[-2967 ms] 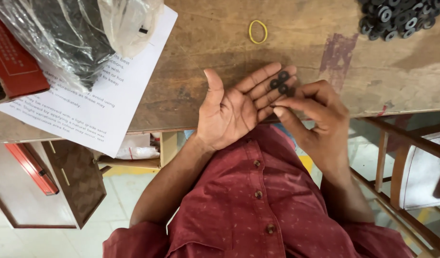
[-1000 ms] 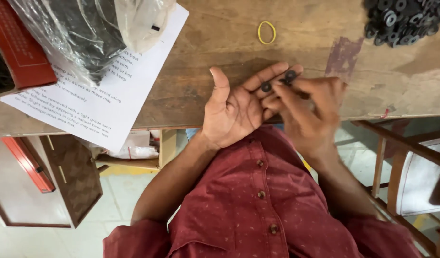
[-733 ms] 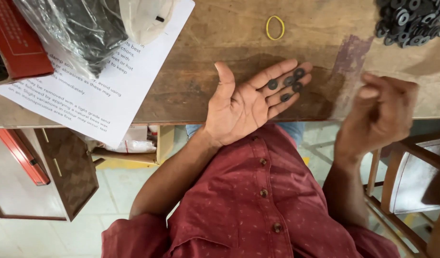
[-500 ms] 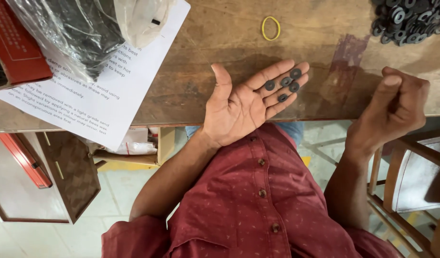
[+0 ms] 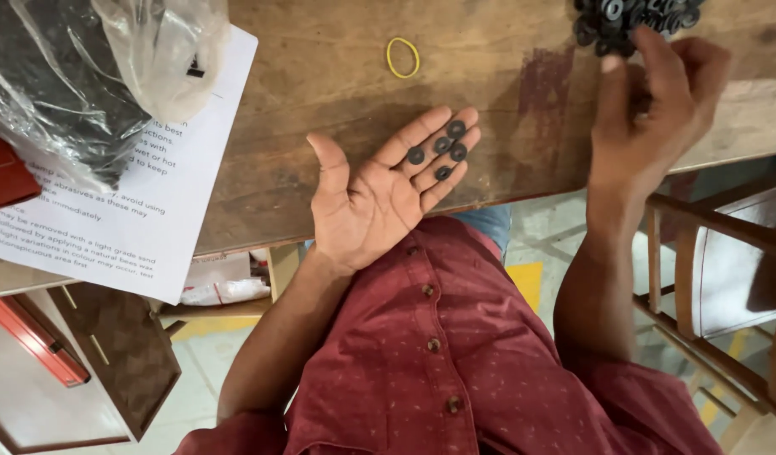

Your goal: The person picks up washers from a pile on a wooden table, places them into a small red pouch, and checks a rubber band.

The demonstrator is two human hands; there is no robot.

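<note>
While the left hand point(image 5: 379, 198) lies palm up and flat open over the near edge of the bench point(image 5: 320, 152), five small black washers point(image 5: 443, 152) rest loose on its fingers, none of them pinched. Four sit on the middle and ring fingers, and one sits lower, nearer the palm.

Right hand point(image 5: 653, 101) is up at the far right of the bench, fingers curled loosely, fingertips at the near edge of the pile of black washers point(image 5: 632, 21). It is motion-blurred, so I cannot tell whether it has anything gripped. The two hands are well apart.

Other items on the bench:
- yellow rubber band point(image 5: 402, 57), lying flat, beyond the left hand's fingertips, touching nothing
- printed paper sheet point(image 5: 152, 211), at left, overhanging the near edge
- clear plastic bag point(image 5: 76, 76) with dark contents, on top of the sheet
- red box point(image 5: 4, 173), far left, partly under the bag

Below the bench edge: dark red buttoned shirt point(image 5: 455, 362) and, at right, a wooden chair frame point(image 5: 708, 253) beside the right forearm.
</note>
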